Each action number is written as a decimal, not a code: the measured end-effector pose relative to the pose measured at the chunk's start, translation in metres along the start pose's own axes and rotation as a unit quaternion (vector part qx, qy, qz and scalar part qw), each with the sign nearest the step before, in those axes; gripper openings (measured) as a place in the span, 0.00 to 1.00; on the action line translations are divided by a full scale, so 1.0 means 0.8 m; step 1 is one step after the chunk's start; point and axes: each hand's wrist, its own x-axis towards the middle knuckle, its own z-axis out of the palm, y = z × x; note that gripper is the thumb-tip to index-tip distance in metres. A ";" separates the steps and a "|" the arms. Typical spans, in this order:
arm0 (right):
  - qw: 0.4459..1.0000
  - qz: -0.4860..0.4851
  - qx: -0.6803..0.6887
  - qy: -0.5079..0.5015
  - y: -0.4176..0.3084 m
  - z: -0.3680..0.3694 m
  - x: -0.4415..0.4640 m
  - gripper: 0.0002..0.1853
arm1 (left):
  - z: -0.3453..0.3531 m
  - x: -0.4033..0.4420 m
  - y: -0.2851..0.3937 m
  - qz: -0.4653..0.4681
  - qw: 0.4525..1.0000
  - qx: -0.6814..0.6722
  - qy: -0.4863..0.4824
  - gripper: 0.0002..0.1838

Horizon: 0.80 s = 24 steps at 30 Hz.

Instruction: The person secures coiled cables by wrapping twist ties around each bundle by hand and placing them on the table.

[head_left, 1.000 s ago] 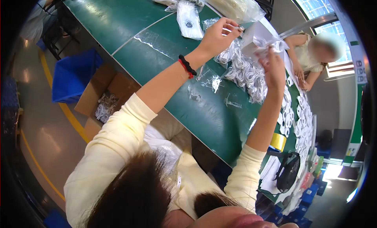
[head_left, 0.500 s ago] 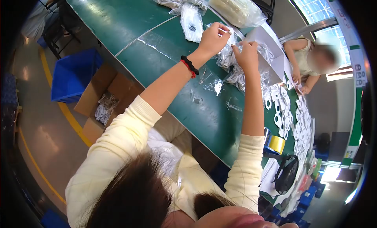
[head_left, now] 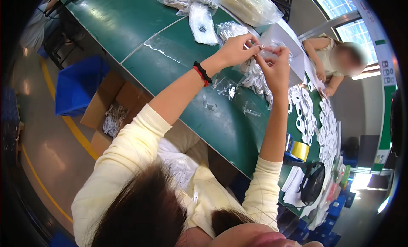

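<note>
Above the far side of the green table point(head_left: 221, 123), my left hand point(head_left: 238, 50) and my right hand point(head_left: 275, 72) meet fingertip to fingertip. The fingers of both are closed in a pinch. Something small and pale shows at the fingertips, too small to name. Just beneath them lies a pile of white coiled cables point(head_left: 255, 79), partly covered by my right hand. Beyond the left hand is a clear bag of white cables point(head_left: 231, 30). An open white box point(head_left: 296, 59) stands behind the right hand.
Many white ring-shaped parts point(head_left: 304, 113) spread along the right, near a seated person point(head_left: 325, 62). Tape rolls point(head_left: 300, 151) and a black pouch point(head_left: 313, 185) lie nearer. Bagged goods point(head_left: 250, 8) sit at the back. A blue bin point(head_left: 74, 87) and a cardboard box point(head_left: 100, 104) stand on the left.
My hands were apart over the bags and cables; now their fingertips have come together. The left hand moved right and slightly down. The view has shifted slightly.
</note>
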 end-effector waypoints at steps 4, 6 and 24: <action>0.983 0.066 0.173 -0.020 -0.013 -0.024 -0.016 0.28 | 0.012 -0.004 0.006 0.037 0.998 -0.029 -0.041 0.12; 0.978 0.089 0.191 -0.007 -0.011 -0.031 -0.016 0.23 | 0.018 -0.007 0.010 0.045 0.998 -0.016 -0.027 0.12; 0.903 -0.258 -0.292 0.180 -0.029 -0.040 -0.019 0.08 | 0.029 -0.023 0.037 0.128 0.992 0.019 0.005 0.10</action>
